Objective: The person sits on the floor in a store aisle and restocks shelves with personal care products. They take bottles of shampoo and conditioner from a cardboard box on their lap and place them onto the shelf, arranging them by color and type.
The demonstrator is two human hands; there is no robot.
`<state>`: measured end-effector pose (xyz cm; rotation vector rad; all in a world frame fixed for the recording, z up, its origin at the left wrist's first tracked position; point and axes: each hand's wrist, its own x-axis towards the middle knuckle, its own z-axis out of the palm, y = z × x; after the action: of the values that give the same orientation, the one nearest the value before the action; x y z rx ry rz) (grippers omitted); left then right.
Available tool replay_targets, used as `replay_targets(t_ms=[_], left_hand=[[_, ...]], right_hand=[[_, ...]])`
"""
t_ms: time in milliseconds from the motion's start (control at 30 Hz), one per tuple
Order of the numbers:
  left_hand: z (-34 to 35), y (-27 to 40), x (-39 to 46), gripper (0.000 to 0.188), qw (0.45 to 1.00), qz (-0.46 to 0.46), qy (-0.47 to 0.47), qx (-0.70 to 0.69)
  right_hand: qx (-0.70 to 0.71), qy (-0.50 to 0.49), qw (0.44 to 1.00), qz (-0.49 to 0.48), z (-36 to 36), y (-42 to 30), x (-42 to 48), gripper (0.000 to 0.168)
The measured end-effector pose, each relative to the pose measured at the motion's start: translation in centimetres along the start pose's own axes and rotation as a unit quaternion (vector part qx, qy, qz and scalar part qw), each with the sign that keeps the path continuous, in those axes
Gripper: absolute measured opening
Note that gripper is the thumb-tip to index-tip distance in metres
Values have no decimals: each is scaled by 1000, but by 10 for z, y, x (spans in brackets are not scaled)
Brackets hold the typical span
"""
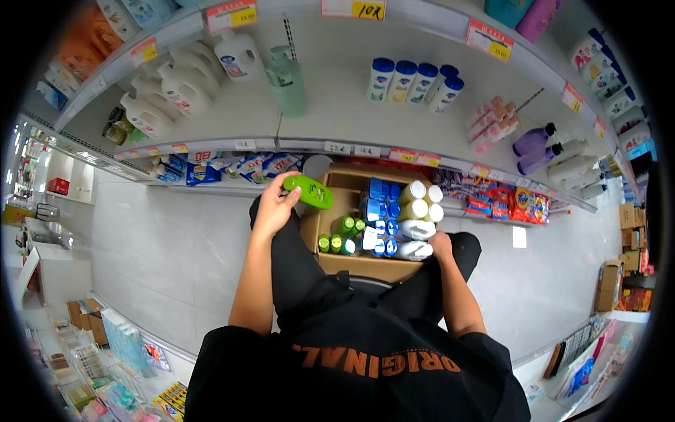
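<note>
My left hand [276, 204] grips a bright green plastic bottle [310, 192], tilted over the left side of an open cardboard box [364, 265]. The box sits between my knees. Inside it, green bottles [347, 227] stand at the left and blue-capped bottles [390, 211] in the middle. White-capped bottles [416, 208] and white handled jugs [415, 250] fill the right side. My right hand [441, 246] is at the box's right edge, close against a white jug; its fingers are mostly hidden.
A store shelf [332, 113] spans the front, holding white jugs [184, 89], a pale green pump bottle [286, 82], blue-capped white bottles [406, 82] and purple pump bottles [535, 147]. Detergent bags [527, 203] lie on the bottom shelf. Cardboard boxes [609, 285] stand at the right.
</note>
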<state>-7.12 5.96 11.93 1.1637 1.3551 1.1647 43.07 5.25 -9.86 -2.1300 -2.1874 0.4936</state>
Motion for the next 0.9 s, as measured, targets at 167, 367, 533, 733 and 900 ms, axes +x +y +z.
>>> replay_targets(t_ms=[167, 367, 533, 733, 900], left_hand=[[-14, 92, 8, 37, 986, 138, -10, -93], [-13, 210, 5, 50, 943, 319, -14, -95], [-11, 304, 4, 39, 861, 499, 58, -79], [3, 396, 40, 31, 792, 591, 148, 42], [25, 430, 109, 30, 830, 544, 92, 87]], right_hand=[[-45, 1, 998, -33, 15, 9, 2, 23], [1, 1, 1000, 27, 6, -10, -1, 25], [23, -19, 998, 60, 3, -14, -4, 27], [40, -23, 996, 78, 0, -21, -4, 31], [53, -27, 994, 95, -5, -24, -6, 33]])
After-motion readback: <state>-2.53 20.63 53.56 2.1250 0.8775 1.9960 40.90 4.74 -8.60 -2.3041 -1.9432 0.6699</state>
